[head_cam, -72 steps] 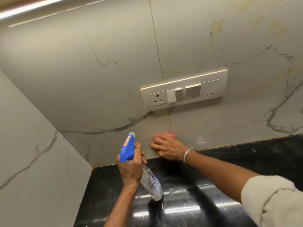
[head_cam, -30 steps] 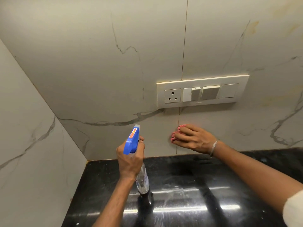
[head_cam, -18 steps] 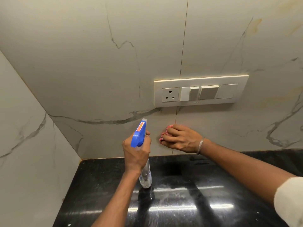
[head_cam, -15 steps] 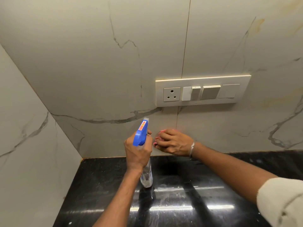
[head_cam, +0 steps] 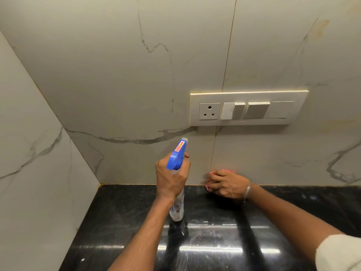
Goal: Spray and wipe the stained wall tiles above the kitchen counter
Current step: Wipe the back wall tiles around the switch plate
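glossy black counter (head_cam: pixel 117 222) in corner; cream switch panel (head_cam: pixel 281 94) on marble-look wall tiles (head_cam: pixel 117 75).

Gripping a spray bottle (head_cam: pixel 176 159) in the left hand (head_cam: pixel 172 179) at frame centre; clutching a pink cloth (head_cam: pixel 225 170) in the right hand (head_cam: pixel 227 185), just right.

No text can be read. A red-orange sticker (head_cam: pixel 180 146) on the spray bottle (head_cam: pixel 176 160) is noted, print blurred.

We see the black polished counter (head_cam: pixel 127 212) bearing pale smears (head_cam: pixel 197 239) and, near its front-left corner, perhaps a white speck (head_cam: pixel 82 259).
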